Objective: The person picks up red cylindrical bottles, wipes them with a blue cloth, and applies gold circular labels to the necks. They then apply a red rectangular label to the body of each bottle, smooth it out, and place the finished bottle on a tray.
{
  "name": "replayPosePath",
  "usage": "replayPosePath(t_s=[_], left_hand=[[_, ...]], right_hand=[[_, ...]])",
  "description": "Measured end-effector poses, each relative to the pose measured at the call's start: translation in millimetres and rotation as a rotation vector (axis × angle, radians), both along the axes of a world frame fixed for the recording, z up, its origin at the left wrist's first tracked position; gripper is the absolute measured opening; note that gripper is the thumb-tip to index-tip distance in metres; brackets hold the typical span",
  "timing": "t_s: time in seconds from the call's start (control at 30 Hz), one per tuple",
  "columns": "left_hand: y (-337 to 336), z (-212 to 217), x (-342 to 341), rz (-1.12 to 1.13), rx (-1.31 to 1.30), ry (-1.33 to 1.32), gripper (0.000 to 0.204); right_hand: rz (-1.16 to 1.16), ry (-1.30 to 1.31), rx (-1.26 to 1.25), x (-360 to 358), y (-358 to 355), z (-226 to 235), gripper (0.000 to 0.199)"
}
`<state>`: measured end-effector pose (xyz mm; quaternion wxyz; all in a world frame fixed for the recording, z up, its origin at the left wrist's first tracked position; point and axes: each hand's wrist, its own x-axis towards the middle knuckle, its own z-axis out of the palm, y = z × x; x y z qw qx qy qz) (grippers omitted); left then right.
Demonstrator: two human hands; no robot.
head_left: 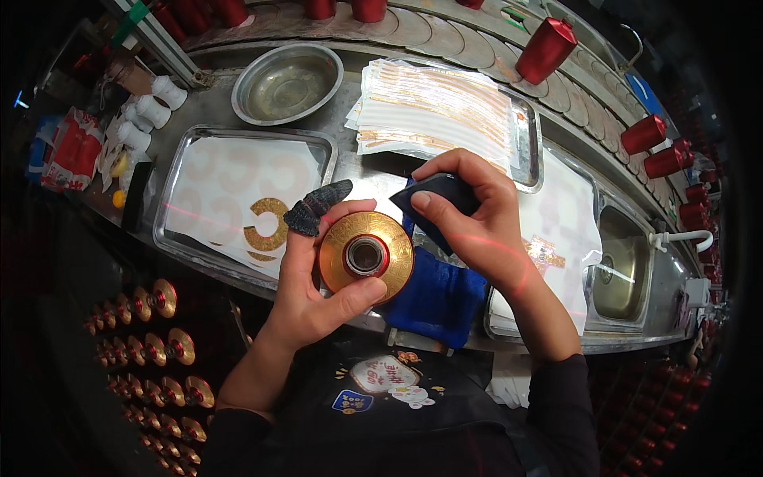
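1. Head view, landmark = blue cloth [437, 306], draped at the bench edge in front of the person.
2. Gold-topped bottle [366, 229]: just left of the blue cloth and a bit farther out, neck opening facing the camera, red showing at the rim and round the neck.
3. Left hand [314, 298]: left of the cloth, clamped on the bottle, thumb on the gold shoulder by the neck, other fingers round the far side. Dark ribbed finger cover [316, 208] on one finger.
4. Right hand [477, 211]: beyond the cloth, slightly right, pinching a dark scraper [441, 199] between thumb and fingers. Scraper's pointed corner near the bottle's far edge; can't tell if they touch.
5. Left tray [171, 183]: metal, left of the cloth and farther out; white sheet inside with pale C-shaped marks and one gold C-shaped decal [280, 222].
6. Metal bowl [238, 91]: well beyond the cloth, to the left.
7. Gold-striped sheets [433, 111]: stacked straight beyond the cloth, partly over another metal tray [534, 151].
8. White sheet [568, 207] right of the cloth; sink [624, 274] farther right.
9. Red bottles [547, 52]: far beyond the cloth, along a line of overlapping plates [461, 44].
10. Gold-topped pieces [165, 298]: rows, well left of the cloth, below bench level.
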<state>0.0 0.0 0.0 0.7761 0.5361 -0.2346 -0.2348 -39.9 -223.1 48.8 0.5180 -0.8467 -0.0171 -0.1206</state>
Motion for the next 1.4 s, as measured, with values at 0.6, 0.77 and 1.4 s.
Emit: replayPosePath(t_s=[0.6,0.77,1.4], left_hand=[[-16,-24,-14,0.348,0.19,-0.423,0.074],[-28,-35,-19,0.573,0.205,-0.655,0.069],[-7,-24,18,0.058,0.082,-0.419,0.084]], right_hand=[[0.264,-0.613,-0.553,-50,50,-1,0.034],[0.095,-0.644,-0.571,-39,45,0,0.035],[-0.009,-0.542,-0.434,-44,49,0,0.031]])
